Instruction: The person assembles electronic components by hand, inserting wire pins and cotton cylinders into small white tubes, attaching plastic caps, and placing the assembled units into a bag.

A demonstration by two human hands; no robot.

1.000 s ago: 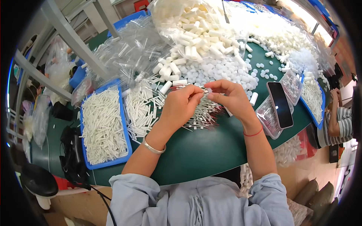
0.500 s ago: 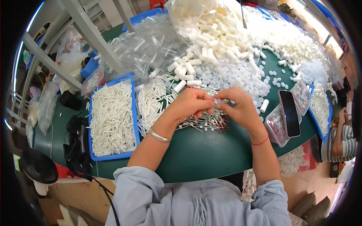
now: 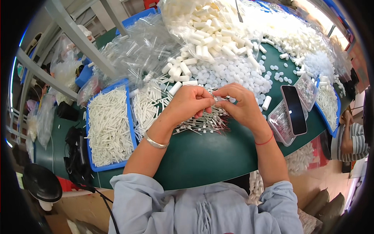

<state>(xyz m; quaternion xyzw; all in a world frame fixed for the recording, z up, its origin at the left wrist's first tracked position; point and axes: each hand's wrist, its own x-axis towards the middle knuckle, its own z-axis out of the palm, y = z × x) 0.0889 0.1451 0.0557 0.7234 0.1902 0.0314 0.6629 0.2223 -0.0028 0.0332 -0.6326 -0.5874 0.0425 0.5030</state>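
My left hand (image 3: 190, 102) and my right hand (image 3: 238, 104) meet fingertip to fingertip over the table's middle. Both are closed in a pinch; whatever sits between the fingertips is too small to make out. Right beneath them lies a loose heap of thin rods (image 3: 202, 125) with small white pieces and some dark reddish ends, partly hidden by my hands. To the left of my left hand short white tubes (image 3: 146, 107) lie scattered. Small translucent white discs (image 3: 230, 76) spread just beyond my hands, and a single white cylinder (image 3: 266, 102) lies beside my right hand.
A blue tray (image 3: 131, 117) of white tubes stands at the left. Beyond are clear plastic sleeves (image 3: 144, 50) and a bag of white cylinders (image 3: 212, 31). At right, a phone (image 3: 293, 111) rests on clear plastic boxes (image 3: 281, 124). Grey metal bars (image 3: 78, 33) rise at upper left.
The whole view has shifted a little, so the table's things appear slightly further left. My hands stay pinched together over the rods, with only a small change in finger position.
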